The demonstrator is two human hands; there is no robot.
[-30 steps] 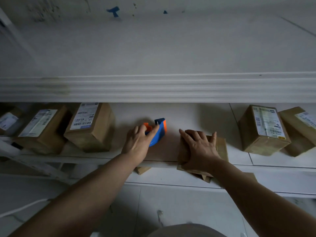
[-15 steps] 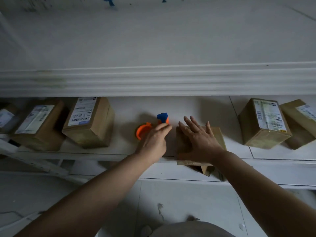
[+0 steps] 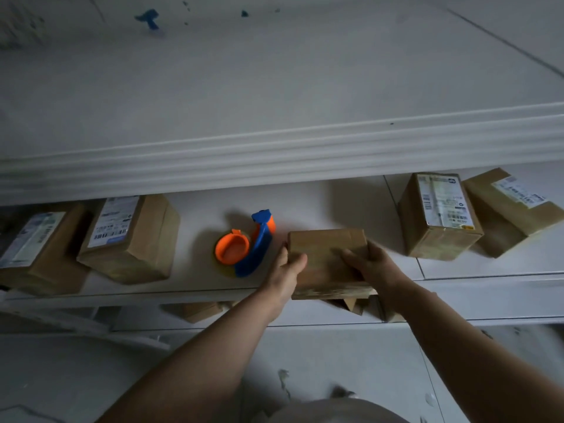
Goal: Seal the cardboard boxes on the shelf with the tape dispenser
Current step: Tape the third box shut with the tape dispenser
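Box: a plain cardboard box [image 3: 326, 254] is sitting at the shelf [image 3: 195, 289] front edge, overhanging slightly.
Hands: the left hand [image 3: 285, 277] is gripping its nine o'clock side, the right hand [image 3: 370, 267] clasping its four o'clock corner (fingers curled on cardboard).
Dispenser: the tape dispenser [image 3: 244, 248] is lying unheld at the box's nine o'clock.
Handling: the box is probably light and stiff-walled; gripping opposite sides looks safest.

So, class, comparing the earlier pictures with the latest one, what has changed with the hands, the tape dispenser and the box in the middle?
The left hand let go of the tape dispenser, which now lies on the shelf, and moved right to grip the plain box at its left side. The right hand, earlier flat on top, now holds its right side. The labelled boxes stayed put.
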